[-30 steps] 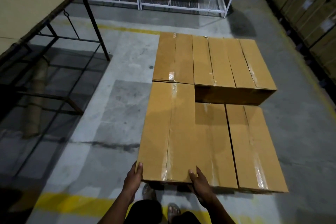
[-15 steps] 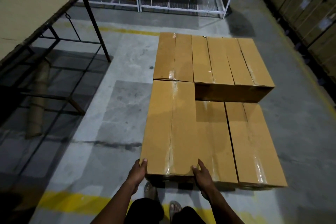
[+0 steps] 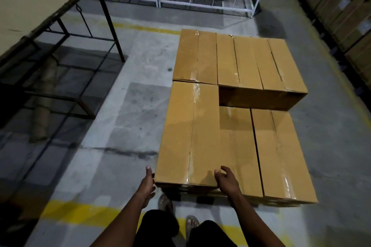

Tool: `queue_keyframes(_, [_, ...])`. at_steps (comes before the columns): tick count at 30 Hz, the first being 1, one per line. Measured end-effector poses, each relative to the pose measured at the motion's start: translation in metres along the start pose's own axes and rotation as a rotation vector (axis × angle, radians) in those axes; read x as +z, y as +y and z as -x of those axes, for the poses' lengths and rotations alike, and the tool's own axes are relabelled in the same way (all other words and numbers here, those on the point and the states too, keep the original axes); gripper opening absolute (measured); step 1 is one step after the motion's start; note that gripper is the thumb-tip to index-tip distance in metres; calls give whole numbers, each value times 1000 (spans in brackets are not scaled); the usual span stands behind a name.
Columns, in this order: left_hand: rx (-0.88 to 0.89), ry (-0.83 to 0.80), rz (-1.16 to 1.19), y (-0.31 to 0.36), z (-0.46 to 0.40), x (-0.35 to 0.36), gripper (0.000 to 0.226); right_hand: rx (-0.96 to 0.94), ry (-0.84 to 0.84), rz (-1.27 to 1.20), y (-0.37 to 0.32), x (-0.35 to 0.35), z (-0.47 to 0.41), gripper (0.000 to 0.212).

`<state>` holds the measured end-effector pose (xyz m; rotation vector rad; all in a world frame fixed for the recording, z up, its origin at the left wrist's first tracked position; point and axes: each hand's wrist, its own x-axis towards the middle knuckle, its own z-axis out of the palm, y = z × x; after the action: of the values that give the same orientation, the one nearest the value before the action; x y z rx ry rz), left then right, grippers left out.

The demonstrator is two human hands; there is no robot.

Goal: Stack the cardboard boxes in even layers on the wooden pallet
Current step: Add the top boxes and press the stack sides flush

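Head view, step: I judge the near box (image 3: 190, 136) is being seated on the second layer; I'd square it flush with the far boxes (image 3: 239, 60).
Hands: left hand (image 3: 148, 181) flat against its left corner, right hand (image 3: 226, 179) loosely spread at its right corner.
Materials: smooth brown cardboard, glossy tape seams; pallet (image 3: 202, 199) barely visible beneath.

No readable text anywhere — cardboard boxes (image 3: 200, 126) carry only tape.
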<state>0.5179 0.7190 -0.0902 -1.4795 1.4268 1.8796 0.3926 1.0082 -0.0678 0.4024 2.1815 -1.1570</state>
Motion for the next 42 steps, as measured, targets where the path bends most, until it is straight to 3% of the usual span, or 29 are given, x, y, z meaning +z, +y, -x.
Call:
queue_keyframes(3, [-12,-19,72,-6,-11,4,93,-26,-8,-49,7,-1,-18,101])
queue_keyframes(7, [-33,-103,195,-13,-31,12,87,7,-73,-155,7,-2,-22,70])
queue_keyframes(10, [-51,-158,249,-12,-32,16,79,28,-115,-177,10,3,-26,83])
queue_keyframes(23, [-37,-124,313,-13,-36,21,63,-22,-73,-181,20,8,-27,75])
queue_keyframes(28, [-31,-143,287,-22,-45,17,67,-56,-66,-181,20,8,-25,90])
queue_keyframes(33, [-35,-120,160,-26,-49,11,81,-56,-45,-96,24,9,-28,81])
queue_keyframes(37, [-60,-66,64,-10,-21,4,89,-26,-7,-81,17,6,-13,58])
queue_keyframes(42, [61,-39,-41,19,25,-3,91,-23,25,-117,8,-4,23,43])
